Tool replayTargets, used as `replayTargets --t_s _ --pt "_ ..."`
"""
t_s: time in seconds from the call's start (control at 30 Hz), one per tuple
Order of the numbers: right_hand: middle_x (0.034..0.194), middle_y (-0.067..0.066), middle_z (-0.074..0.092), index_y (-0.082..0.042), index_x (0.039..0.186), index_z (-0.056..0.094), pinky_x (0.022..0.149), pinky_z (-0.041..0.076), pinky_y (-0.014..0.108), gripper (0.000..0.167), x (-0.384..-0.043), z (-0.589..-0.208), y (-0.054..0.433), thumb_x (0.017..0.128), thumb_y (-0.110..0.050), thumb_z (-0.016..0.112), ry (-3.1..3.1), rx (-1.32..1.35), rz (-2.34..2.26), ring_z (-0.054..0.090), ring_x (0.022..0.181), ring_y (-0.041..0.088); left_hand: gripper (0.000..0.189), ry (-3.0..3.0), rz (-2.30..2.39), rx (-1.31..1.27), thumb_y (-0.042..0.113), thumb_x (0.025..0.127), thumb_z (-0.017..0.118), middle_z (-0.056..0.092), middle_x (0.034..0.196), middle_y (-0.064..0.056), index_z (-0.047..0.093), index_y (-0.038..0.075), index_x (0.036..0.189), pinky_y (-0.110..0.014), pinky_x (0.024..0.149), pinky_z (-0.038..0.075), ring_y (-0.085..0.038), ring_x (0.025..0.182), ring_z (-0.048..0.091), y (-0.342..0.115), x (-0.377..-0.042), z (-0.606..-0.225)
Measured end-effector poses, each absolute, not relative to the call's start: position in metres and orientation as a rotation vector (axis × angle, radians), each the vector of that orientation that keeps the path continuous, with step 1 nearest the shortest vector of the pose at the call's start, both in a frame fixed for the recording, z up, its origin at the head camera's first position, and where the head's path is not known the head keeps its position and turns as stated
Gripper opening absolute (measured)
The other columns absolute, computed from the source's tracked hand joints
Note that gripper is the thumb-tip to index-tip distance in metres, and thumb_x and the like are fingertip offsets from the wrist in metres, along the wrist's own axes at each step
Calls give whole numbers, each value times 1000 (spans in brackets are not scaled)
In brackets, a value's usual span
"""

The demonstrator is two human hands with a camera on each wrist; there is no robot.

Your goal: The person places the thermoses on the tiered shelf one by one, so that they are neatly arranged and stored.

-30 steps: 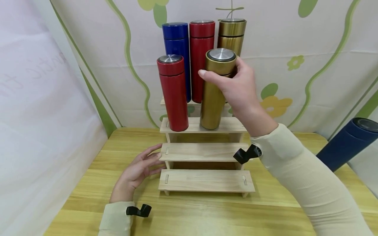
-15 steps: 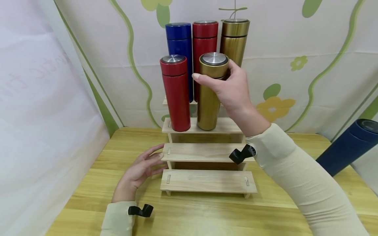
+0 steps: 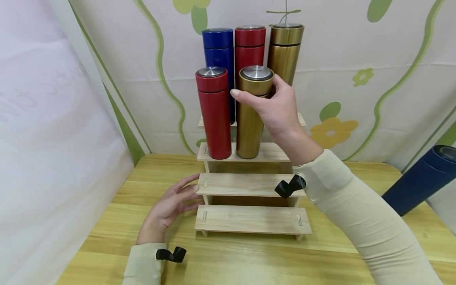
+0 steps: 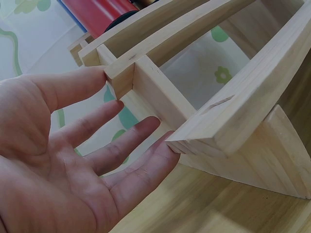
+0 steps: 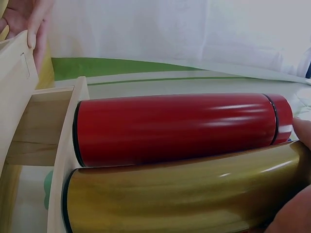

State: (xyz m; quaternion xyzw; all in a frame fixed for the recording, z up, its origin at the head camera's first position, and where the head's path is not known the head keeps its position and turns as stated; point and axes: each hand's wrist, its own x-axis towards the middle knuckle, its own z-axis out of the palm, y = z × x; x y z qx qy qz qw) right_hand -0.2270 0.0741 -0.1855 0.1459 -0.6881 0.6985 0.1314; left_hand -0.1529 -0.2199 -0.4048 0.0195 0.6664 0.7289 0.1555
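My right hand [image 3: 279, 109] grips a gold thermos flask [image 3: 249, 130] near its lid, thumb across the front. The flask stands upright on the second-highest shelf of a stepped wooden rack [image 3: 249, 219], just right of a red thermos flask [image 3: 215, 122]. In the right wrist view the gold flask's base [image 5: 73, 204] meets the shelf, close beside the red flask [image 5: 175, 131]. My left hand [image 3: 169, 208] is at the rack's left side, fingers spread and loosely extended. In the left wrist view its thumb touches one shelf end [image 4: 120, 80], and a fingertip touches a lower shelf's corner.
Behind, the top shelf carries a blue flask [image 3: 218, 55], a red flask [image 3: 249, 49] and a gold flask [image 3: 285, 59]. A dark blue flask [image 3: 420, 178] is at the right. The rack stands on a wooden table [image 3: 242, 261] before a patterned curtain [image 3: 331, 99].
My right hand has moved the gold flask left and slightly down along the shelf, closer to the front red flask. My left hand keeps its place at the rack. The view has shifted slightly.
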Motion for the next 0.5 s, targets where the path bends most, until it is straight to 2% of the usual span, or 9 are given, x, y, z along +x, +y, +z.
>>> replayTargets --t_s 0.5 --pt "136 1 69 -20 140 65 106 52 41 67 -229 -185 71 82 -29 96 -1989 419 2069 62 123 20 64 1911 2090 49 19 110 61 62 150 -7 34 13 168 -50 112 56 -18 121 73 -219 -152 -404"
